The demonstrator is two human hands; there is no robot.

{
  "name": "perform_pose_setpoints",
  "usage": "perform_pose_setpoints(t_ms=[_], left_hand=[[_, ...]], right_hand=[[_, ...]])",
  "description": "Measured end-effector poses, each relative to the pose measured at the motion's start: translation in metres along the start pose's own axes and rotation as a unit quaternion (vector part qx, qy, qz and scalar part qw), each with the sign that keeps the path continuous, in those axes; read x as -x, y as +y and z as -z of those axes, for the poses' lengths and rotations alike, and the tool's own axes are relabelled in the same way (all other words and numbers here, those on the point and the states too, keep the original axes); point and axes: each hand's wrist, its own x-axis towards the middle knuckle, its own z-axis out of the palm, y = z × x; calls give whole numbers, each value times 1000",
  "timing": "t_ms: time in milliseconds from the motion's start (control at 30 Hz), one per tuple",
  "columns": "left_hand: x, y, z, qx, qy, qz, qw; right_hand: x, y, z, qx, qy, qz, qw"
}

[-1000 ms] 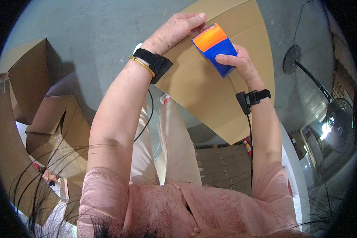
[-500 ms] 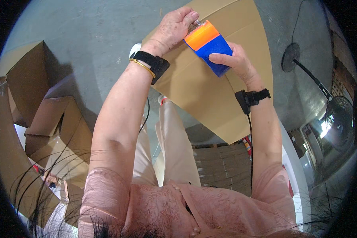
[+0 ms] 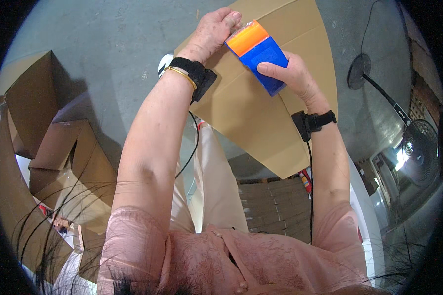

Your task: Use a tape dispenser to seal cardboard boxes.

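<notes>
My right hand (image 3: 295, 73) grips a blue and orange tape dispenser (image 3: 263, 56), its thumb lying across the blue body. A row of small teeth runs along the dispenser's far left end, beside the orange part. My left hand (image 3: 214, 32) is closed at that toothed end, thumb and fingers pinched on what looks like clear tape; the tape itself barely shows. Below both hands lies a large flat sheet of brown cardboard (image 3: 261, 123). The fingers of my right hand under the dispenser are hidden.
Open cardboard boxes (image 3: 29, 103) stand on the grey floor (image 3: 113, 54) at the left. A standing fan (image 3: 418, 152) is at the right. Black cables hang from the straps on both wrists. A stack of brown flat material (image 3: 268, 201) shows beneath the sheet.
My left hand has shifted slightly left and away from the orange end, while its forearm has moved a little to the right. The dispenser has tilted slightly in my right hand.
</notes>
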Motion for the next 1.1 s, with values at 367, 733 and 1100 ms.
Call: perform_pose_setpoints(t_ms=[367, 733, 1100], left_hand=[[-1, 3, 4, -21, -1, 7, 1000], [-4, 0, 7, 2, 15, 10, 1000], [-5, -1, 12, -107, 31, 25, 993]], right_hand=[[-1, -2, -1, 15, 9, 8, 1000], [3, -6, -3, -6, 16, -9, 1000], [15, -12, 5, 11, -16, -42, 999]])
